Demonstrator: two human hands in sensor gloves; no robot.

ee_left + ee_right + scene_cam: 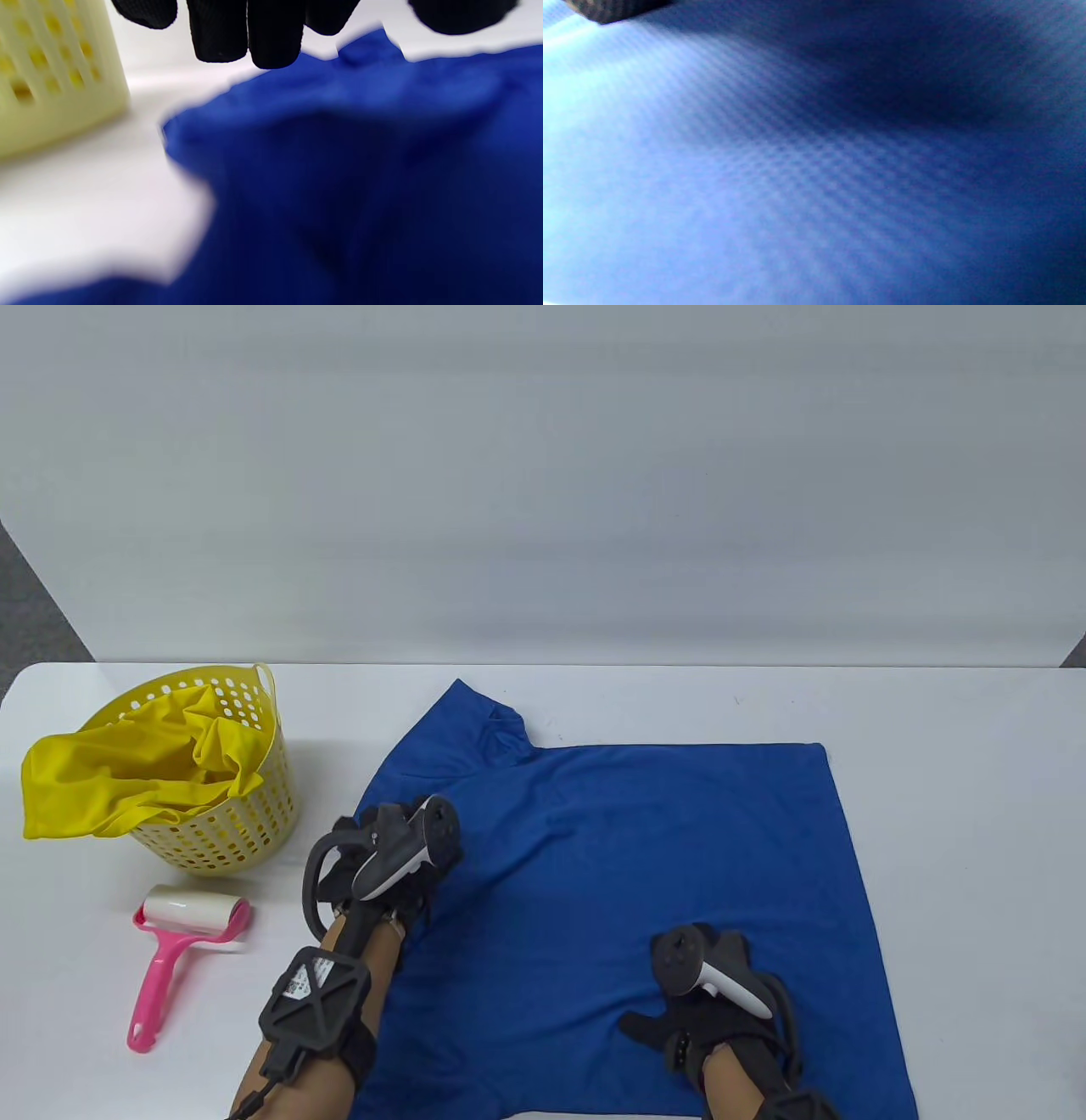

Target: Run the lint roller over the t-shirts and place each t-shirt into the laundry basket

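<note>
A: Your L hand [386, 857]?
B: Over the blue t-shirt [628, 882] near its left sleeve; in the left wrist view your fingers [254, 34] hang fairly straight above the cloth, gripping nothing.
A: R hand [704, 1010]?
B: Resting flat on the shirt's lower part, thumb spread, holding nothing.
A: Roller, basket?
B: Lint roller [182, 954] lies on the table [976, 814] left of the shirt, w/ the laundry basket [229, 823] just behind it; yellow t-shirt [127, 785] is in the basket, draped over its rim.

T-shirt [645, 848] lies at table [933, 704] centre; laundry basket [246, 823] at 9 o'clock, lint roller [182, 950] at 8 o'clock.
</note>
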